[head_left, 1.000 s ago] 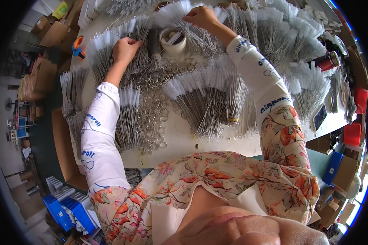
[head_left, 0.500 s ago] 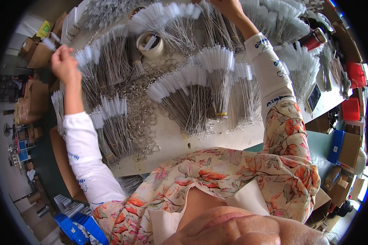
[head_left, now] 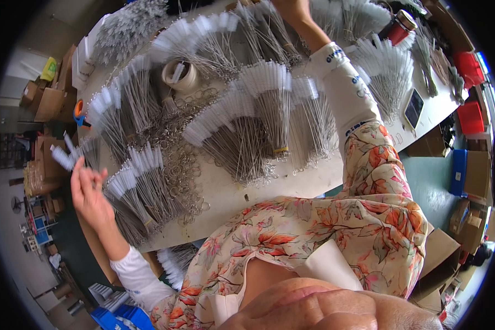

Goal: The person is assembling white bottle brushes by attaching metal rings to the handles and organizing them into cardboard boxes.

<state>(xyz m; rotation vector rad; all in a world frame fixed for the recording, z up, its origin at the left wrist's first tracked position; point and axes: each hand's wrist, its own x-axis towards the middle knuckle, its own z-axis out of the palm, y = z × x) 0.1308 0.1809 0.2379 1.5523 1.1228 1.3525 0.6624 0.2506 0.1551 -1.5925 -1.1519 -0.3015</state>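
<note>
Off the table's left edge is my left hand (head_left: 92, 199), closed on a couple of slender wire-stemmed brushes (head_left: 66, 158) whose white bristle heads stick out past the fingertips; their stems are mostly hidden by the hand. My right hand (head_left: 292, 10) reaches to the far side, cut by the top edge, so its fingers and anything in them are hidden. Near it lie fanned brushes (head_left: 264, 30) with looped wire ends. Another brush bundle (head_left: 143, 179) lies beside my left hand, and a banded bundle (head_left: 272, 104) lies mid-table.
Loose metal rings (head_left: 184, 173) are heaped between the bundles. A round cream tub (head_left: 188, 83) holds a brush. A phone (head_left: 413, 108) and a red flask (head_left: 400, 27) stand at the right. Orange-handled scissors (head_left: 79, 113) lie at the left edge; cardboard boxes (head_left: 440, 250) sit around.
My left hand has come down and nearer to me, carrying the brushes along. My right hand stays at the far side. The whole view has shifted slightly.
</note>
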